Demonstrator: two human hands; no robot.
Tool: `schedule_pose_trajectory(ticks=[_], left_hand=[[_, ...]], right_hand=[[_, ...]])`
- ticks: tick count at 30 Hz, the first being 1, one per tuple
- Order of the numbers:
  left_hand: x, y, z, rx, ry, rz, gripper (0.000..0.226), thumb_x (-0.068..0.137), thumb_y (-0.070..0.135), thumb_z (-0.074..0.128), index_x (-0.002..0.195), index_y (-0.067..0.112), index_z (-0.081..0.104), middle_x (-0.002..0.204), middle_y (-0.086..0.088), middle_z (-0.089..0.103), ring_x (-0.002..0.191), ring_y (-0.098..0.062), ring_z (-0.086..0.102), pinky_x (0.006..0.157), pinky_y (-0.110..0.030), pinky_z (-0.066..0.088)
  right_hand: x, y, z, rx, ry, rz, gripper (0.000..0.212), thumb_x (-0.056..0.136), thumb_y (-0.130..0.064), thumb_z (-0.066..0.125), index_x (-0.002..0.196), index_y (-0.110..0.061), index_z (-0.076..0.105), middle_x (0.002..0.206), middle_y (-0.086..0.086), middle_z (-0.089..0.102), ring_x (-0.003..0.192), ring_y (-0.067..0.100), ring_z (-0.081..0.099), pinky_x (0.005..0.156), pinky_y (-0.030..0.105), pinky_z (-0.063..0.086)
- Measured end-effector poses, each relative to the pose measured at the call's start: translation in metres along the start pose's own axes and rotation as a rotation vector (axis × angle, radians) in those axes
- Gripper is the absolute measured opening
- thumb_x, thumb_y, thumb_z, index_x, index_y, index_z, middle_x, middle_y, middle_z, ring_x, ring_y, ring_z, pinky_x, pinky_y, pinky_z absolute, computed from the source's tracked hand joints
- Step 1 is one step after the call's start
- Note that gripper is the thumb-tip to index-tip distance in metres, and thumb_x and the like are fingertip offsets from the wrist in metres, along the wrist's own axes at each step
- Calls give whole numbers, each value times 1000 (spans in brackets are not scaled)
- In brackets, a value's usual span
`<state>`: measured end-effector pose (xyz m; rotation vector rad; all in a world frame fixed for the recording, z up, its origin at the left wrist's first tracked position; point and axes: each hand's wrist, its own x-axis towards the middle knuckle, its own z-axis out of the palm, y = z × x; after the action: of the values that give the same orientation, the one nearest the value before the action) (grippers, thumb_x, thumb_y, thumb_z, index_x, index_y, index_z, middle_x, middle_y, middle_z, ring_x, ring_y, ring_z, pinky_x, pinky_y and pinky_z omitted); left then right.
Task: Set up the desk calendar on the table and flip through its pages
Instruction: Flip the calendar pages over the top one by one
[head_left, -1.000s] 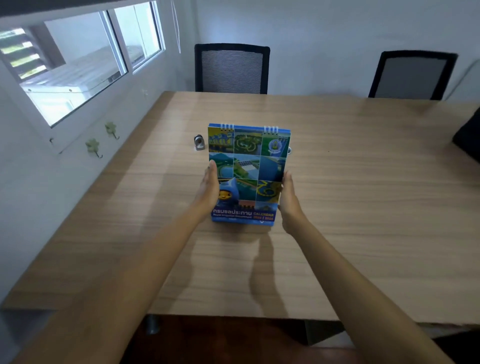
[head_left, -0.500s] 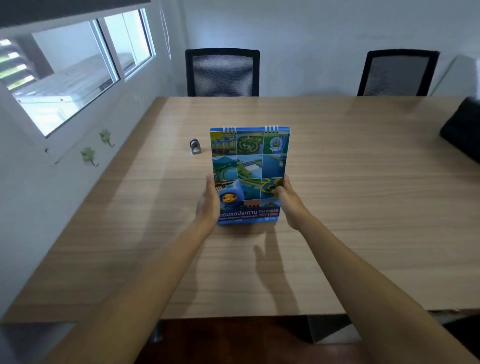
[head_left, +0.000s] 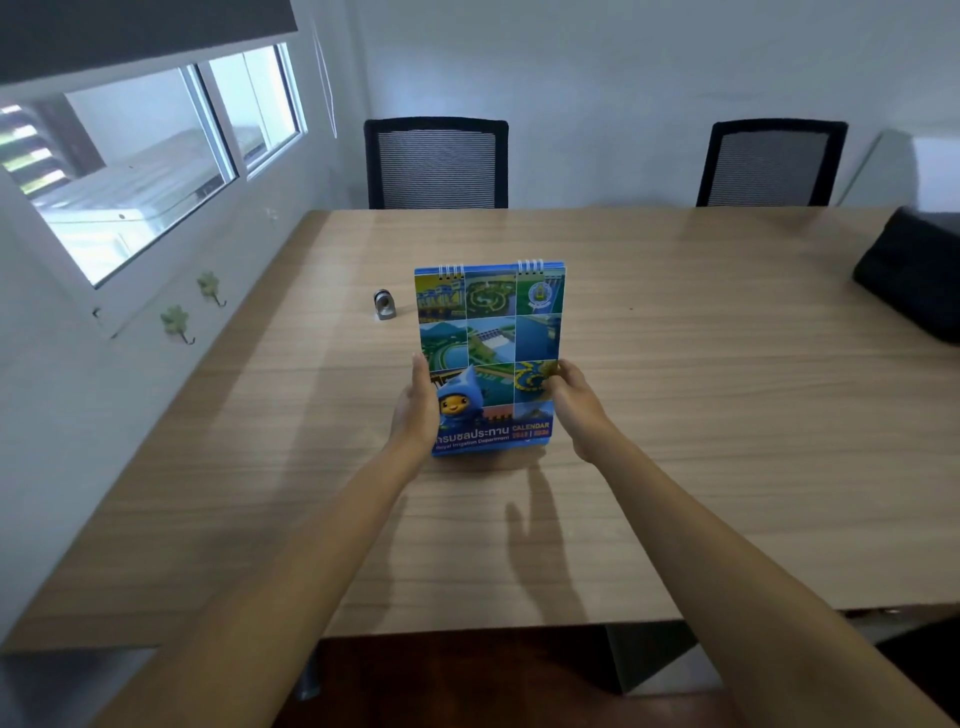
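A blue spiral-bound desk calendar (head_left: 491, 332) stands upright on the wooden table (head_left: 701, 415), its photo-grid cover facing me and its bottom edge on the tabletop. My left hand (head_left: 415, 410) grips its lower left edge. My right hand (head_left: 574, 400) holds the lower right edge, fingertips on the cover. The back of the calendar is hidden.
A small silver metal object (head_left: 384, 305) sits on the table just left of the calendar. A black bag (head_left: 914, 270) lies at the right edge. Two black mesh chairs (head_left: 436, 163) (head_left: 771, 163) stand at the far side. A wall with a window and hooks runs along the left.
The calendar has come a little nearer to me and stands more upright on the table. My right hand's fingers have shifted from the side edge onto the front cover.
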<state>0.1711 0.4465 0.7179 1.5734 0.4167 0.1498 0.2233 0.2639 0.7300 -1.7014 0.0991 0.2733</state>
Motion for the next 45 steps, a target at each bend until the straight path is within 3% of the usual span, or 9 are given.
schedule_pose_trajectory(ticks=[5,10,16,25,29,33,36,40,45], left_hand=[[-14,17,-1,249,242,16,41,98,45,34,80,15,56,78,-1,59,80,-20,55,64,-32,40],[-7,17,-18,229,304,-6,18,86,17,62,100,9,70,101,-8,71,98,-24,65,88,-37,54],[-9,25,-39,14,136,-72,13,82,6,69,73,14,63,70,-4,60,63,-13,52,60,-21,48],[-25,42,-43,-185,-43,-150,5,93,4,53,90,7,56,83,-9,63,74,-17,59,68,-25,49],[-25,42,-40,-165,-73,-220,16,97,15,47,88,11,60,83,-8,62,71,-18,58,66,-29,48],[-25,40,-42,-273,-127,-279,34,99,37,39,95,11,61,86,-8,66,73,-20,63,65,-31,52],[-30,44,-42,-304,-131,-307,44,101,42,30,100,7,57,95,-9,64,90,-24,60,89,-38,48],[-28,44,-45,-271,-142,-322,48,100,46,31,117,7,54,103,-10,65,97,-24,60,103,-40,41],[-30,47,-46,-241,-164,-326,49,101,46,29,116,7,54,107,-11,63,102,-25,60,95,-39,43]], right_hand=[[1,0,-5,13,117,-15,39,91,-18,59,127,-5,50,111,12,63,89,19,59,68,24,50],[-2,-3,-19,82,159,-41,21,80,-14,72,69,-15,55,64,1,52,59,15,50,49,21,43],[-11,-13,-40,183,-29,10,28,81,-10,71,62,-19,54,46,-6,59,36,2,51,40,14,44],[-25,-37,-54,-91,-90,-96,30,87,-18,66,66,-20,44,72,4,61,56,14,61,45,21,51],[-29,-50,-59,-132,-156,-110,22,85,-31,64,69,-20,56,90,5,66,90,20,63,79,33,49],[-35,-75,-66,223,-346,-106,44,96,-45,33,93,-15,65,84,1,71,75,13,66,69,27,52],[-38,-107,-60,408,-470,-199,51,97,-43,21,110,-18,63,110,0,67,103,21,56,93,39,41],[-41,-143,-32,-8,-330,-438,53,101,-43,14,148,-24,29,156,-1,29,142,23,25,114,47,22],[-13,-144,1,-984,-100,-506,56,100,-41,12,151,-28,-7,160,-6,-16,147,23,-19,116,55,-10]])
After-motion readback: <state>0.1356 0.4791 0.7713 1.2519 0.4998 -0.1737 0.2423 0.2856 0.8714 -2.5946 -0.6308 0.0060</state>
